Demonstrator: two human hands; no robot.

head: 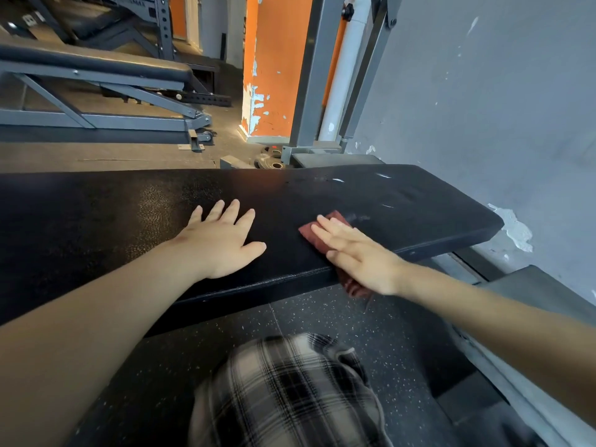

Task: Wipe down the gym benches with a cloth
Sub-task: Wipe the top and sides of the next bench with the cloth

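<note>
The bench (96,221) is a flat black padded unit that runs crosswise in front of the person; its right end stops just short of the grey wall (483,91). The pad surface is textured; small pale scuff marks lie near its far right corner.

Left hand (222,243): released, palm down, fingers straight and spread; it rests flat on the pad close to the near edge, holding nothing.

Right hand (358,253): released, fingers straight and held together; it presses flat on the cloth (314,235) without curling round it.

Cloth: dark red, folded; it lies on the pad toward the right end, at the near edge; one corner shows beyond the fingertips, toward the far edge; the other end hangs over the near edge, below the wrist. The two hands are apart, with bare pad between them.

Surroundings: the floor (354,324) under the bench is dark rubber with pale speckles; a plaid garment (290,398) on the person shows at the bottom of the view, blurred. Beyond the far edge, weight plates (274,159) lie on the floor at the foot of a grey steel upright (314,75); an orange pillar (274,59) with chipped paint stands beside it. A second bench (96,64), black pad on a grey frame, stands well apart at the far left.
</note>
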